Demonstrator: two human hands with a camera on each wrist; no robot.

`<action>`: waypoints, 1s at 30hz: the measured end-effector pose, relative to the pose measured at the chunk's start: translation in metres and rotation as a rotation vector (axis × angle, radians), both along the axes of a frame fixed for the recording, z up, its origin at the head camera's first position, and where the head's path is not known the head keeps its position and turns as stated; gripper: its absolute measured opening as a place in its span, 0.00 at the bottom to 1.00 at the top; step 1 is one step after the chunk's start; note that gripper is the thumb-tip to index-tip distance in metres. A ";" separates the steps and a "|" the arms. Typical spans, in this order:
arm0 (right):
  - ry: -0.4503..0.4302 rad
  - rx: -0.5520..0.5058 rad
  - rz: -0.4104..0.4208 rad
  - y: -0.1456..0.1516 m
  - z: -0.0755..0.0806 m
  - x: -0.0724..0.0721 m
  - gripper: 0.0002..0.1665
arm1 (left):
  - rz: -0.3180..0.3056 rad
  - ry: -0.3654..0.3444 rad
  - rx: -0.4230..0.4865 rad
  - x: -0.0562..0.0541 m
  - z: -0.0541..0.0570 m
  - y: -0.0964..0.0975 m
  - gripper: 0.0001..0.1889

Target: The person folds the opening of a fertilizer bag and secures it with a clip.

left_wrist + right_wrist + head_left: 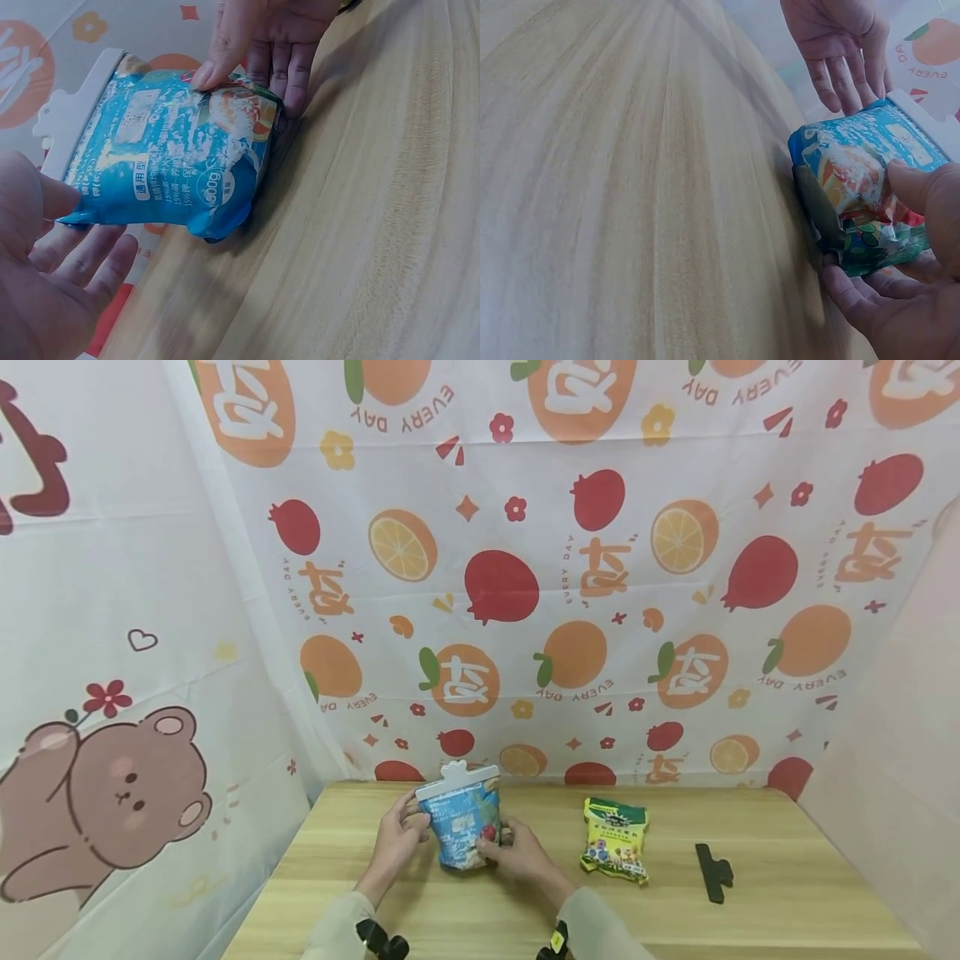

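A blue plastic bag [459,827] with printed text and a fruit picture stands upright just over the table, its top closed by a white sealing clip [457,782]. My left hand [400,837] pinches the bag's upper left edge, thumb in front and fingers behind, as the left wrist view shows. On the other side my right hand [525,853] grips the lower right part. Its thumb [915,187] presses the front face while the fingers reach round behind. In the left wrist view the clip [86,109] spans the whole top edge.
To the right of the hands lies a yellow and green packet [615,842] on the wooden table [480,918]. Farther right is a black clip [714,872]. A fruit-print cloth [555,693] hangs behind the table, and a bear-print cloth [247,718] hangs at the left.
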State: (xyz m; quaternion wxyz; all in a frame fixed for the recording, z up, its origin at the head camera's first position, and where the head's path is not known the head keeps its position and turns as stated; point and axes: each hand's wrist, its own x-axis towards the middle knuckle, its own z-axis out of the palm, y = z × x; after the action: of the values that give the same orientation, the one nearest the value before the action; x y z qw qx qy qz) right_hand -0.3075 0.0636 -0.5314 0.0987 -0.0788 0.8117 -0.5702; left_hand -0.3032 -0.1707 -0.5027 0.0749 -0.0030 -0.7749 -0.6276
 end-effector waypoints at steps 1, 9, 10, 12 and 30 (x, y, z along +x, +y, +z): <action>-0.002 0.006 -0.002 0.000 0.000 0.000 0.47 | -0.001 0.001 0.001 0.001 -0.001 0.000 0.30; -0.002 0.017 0.023 -0.003 0.000 0.000 0.46 | 0.014 -0.009 0.043 0.003 0.001 0.000 0.22; 0.002 0.017 0.031 -0.003 0.000 0.000 0.45 | 0.019 -0.011 0.042 0.003 0.001 0.000 0.21; 0.006 0.014 0.044 -0.003 0.000 -0.001 0.45 | 0.026 -0.010 0.036 0.005 0.001 0.000 0.20; 0.026 0.018 0.072 -0.006 -0.001 0.004 0.39 | 0.010 -0.025 0.000 0.010 -0.006 -0.002 0.27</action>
State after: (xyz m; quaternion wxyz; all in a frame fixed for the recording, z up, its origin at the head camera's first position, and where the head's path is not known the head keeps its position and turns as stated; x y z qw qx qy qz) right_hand -0.3038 0.0575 -0.5326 0.1091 -0.1144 0.8147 -0.5579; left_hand -0.2932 -0.1724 -0.5083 0.0684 0.0085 -0.7756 -0.6274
